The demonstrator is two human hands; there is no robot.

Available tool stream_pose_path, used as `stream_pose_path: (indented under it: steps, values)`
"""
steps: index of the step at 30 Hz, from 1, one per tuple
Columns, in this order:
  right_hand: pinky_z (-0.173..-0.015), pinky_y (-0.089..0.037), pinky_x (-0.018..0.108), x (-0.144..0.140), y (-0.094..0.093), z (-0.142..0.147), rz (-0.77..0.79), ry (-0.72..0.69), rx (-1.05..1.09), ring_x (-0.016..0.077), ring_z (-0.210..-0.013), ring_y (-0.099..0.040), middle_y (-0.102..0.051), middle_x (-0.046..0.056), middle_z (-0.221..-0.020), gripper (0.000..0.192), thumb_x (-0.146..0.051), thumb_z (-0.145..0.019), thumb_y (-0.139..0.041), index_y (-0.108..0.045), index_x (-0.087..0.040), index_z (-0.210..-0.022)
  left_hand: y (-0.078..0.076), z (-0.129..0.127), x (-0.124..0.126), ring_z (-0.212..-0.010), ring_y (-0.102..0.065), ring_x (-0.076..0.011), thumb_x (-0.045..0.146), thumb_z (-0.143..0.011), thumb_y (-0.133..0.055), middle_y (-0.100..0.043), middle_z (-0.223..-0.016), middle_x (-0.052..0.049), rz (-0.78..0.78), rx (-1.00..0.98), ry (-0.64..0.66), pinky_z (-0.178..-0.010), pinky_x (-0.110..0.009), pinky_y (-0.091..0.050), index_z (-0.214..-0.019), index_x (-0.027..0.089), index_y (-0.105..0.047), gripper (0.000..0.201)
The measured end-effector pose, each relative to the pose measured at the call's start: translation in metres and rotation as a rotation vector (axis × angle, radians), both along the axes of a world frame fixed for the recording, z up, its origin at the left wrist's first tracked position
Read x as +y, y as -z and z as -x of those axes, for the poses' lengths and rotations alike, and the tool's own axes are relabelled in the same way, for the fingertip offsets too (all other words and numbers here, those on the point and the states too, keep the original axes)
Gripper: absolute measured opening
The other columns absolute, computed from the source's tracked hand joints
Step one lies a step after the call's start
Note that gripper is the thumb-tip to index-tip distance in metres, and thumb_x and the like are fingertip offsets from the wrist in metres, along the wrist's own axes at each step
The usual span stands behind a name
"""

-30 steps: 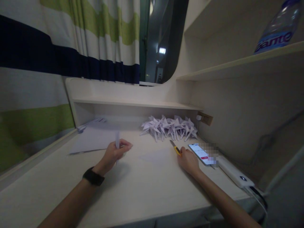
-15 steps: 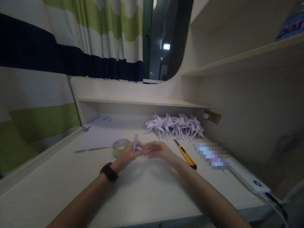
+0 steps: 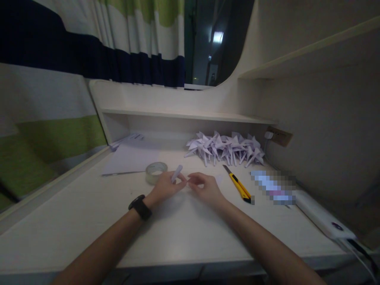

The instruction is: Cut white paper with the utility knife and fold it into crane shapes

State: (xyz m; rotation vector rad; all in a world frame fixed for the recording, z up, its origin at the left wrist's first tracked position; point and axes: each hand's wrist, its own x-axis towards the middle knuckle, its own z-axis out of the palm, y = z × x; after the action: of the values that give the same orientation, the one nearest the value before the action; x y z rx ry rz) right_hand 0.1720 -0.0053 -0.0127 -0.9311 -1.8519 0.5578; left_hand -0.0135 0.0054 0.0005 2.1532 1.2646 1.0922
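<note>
In my left hand (image 3: 166,187), which wears a black wristband, a short white paper tube (image 3: 177,173) stands up, tilted right, between the fingers. My right hand (image 3: 205,187) is closed in a pinch, its fingertips meeting those of my left hand. Whatever lies between the right fingertips is too small to make out. A roll of clear tape (image 3: 149,179) rests on the desk just behind my left hand. To the right of my right hand lies a yellow utility knife (image 3: 238,185), blade out and pointing away.
Several folded paper pinwheels (image 3: 225,147) are piled at the back. White paper sheets (image 3: 130,156) lie back left. On the right are a blurred-out phone (image 3: 271,188) and a white power strip (image 3: 322,217) with cables. A low shelf (image 3: 184,114) overhangs the desk's back.
My right fingers have curled from a looser, stretched pose into a pinch against the left fingertips. The paper tube leans further right. The camera view has tipped down and shifted slightly left.
</note>
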Motion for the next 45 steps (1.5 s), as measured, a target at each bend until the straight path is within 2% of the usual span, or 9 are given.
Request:
stream_pose_path:
  steps: [8, 16, 23, 26, 29, 33, 39, 45]
  values:
    - [-0.072, -0.055, 0.030, -0.001, 0.002, 0.003, -0.075, 0.011, -0.030, 0.0155, -0.073, -0.068, -0.072, 0.003, -0.081, 0.026, -0.013, -0.078, -0.057, -0.065, -0.019, -0.102, 0.001, -0.001, -0.002, -0.049, -0.044, -0.0116, 0.038, -0.077, -0.060, -0.059, -0.060, 0.000, -0.010, 0.018, 0.019, -0.051, -0.023, -0.031, -0.076, 0.017, -0.070, 0.024]
    - [-0.071, -0.054, 0.029, -0.003, 0.000, 0.004, -0.036, 0.042, -0.008, 0.0154, -0.073, -0.068, -0.072, 0.002, -0.081, 0.027, -0.013, -0.078, -0.054, -0.063, -0.020, -0.103, 0.000, -0.002, -0.003, -0.050, -0.044, -0.0116, 0.037, -0.076, -0.062, -0.060, -0.061, 0.000, -0.008, 0.002, 0.014, -0.051, -0.023, -0.031, -0.075, 0.017, -0.071, 0.022]
    - [-0.068, -0.054, 0.028, 0.001, 0.005, 0.006, 0.041, 0.068, 0.106, 0.0157, -0.070, -0.067, -0.071, 0.002, -0.077, 0.023, -0.015, -0.076, -0.058, -0.063, -0.018, -0.098, 0.000, -0.003, -0.003, -0.051, -0.047, -0.0122, 0.039, -0.076, -0.062, -0.063, -0.064, -0.001, 0.009, -0.025, 0.020, -0.052, -0.024, -0.033, -0.075, 0.017, -0.071, 0.024]
    - [-0.070, -0.054, 0.029, 0.002, 0.005, 0.006, 0.043, 0.069, 0.120, 0.0162, -0.072, -0.068, -0.071, 0.003, -0.079, 0.023, -0.016, -0.077, -0.058, -0.062, -0.018, -0.099, 0.002, -0.002, 0.000, -0.054, -0.051, -0.0140, 0.041, -0.074, -0.064, -0.066, -0.067, -0.003, 0.032, -0.065, 0.007, -0.054, -0.025, -0.037, -0.075, 0.017, -0.071, 0.026]
    - [-0.071, -0.054, 0.030, 0.000, 0.003, 0.006, 0.005, 0.090, 0.120, 0.0163, -0.073, -0.067, -0.070, 0.003, -0.079, 0.022, -0.018, -0.078, -0.057, -0.062, -0.018, -0.100, 0.005, -0.002, 0.003, -0.065, -0.060, -0.0188, 0.042, -0.075, -0.064, -0.071, -0.076, -0.007, 0.067, -0.123, 0.000, -0.062, -0.028, -0.043, -0.077, 0.016, -0.072, 0.026]
    - [-0.073, -0.053, 0.029, -0.002, 0.001, 0.006, -0.052, 0.137, 0.104, 0.0158, -0.076, -0.066, -0.069, 0.004, -0.085, 0.018, -0.019, -0.080, -0.055, -0.062, -0.019, -0.097, 0.008, -0.001, 0.008, -0.072, -0.064, -0.0229, 0.041, -0.073, -0.066, -0.072, -0.077, -0.010, 0.107, -0.157, -0.077, -0.068, -0.031, -0.047, -0.073, 0.016, -0.071, 0.026]
    - [-0.071, -0.052, 0.028, -0.003, 0.001, 0.005, -0.055, 0.153, 0.089, 0.0149, -0.073, -0.065, -0.067, 0.002, -0.080, 0.017, -0.018, -0.080, -0.056, -0.060, -0.019, -0.097, 0.013, 0.000, 0.011, -0.071, -0.065, -0.0240, 0.038, -0.071, -0.068, -0.072, -0.074, -0.010, 0.201, -0.204, -0.041, -0.067, -0.033, -0.049, -0.072, 0.014, -0.071, 0.025]
    - [-0.070, -0.051, 0.028, -0.004, 0.001, 0.006, -0.024, 0.132, 0.089, 0.0150, -0.071, -0.064, -0.066, 0.000, -0.076, 0.022, -0.017, -0.076, -0.060, -0.058, -0.019, -0.098, 0.013, 0.001, 0.010, -0.068, -0.064, -0.0226, 0.037, -0.070, -0.067, -0.071, -0.071, -0.009, 0.200, -0.178, -0.016, -0.065, -0.031, -0.047, -0.070, 0.014, -0.071, 0.024]
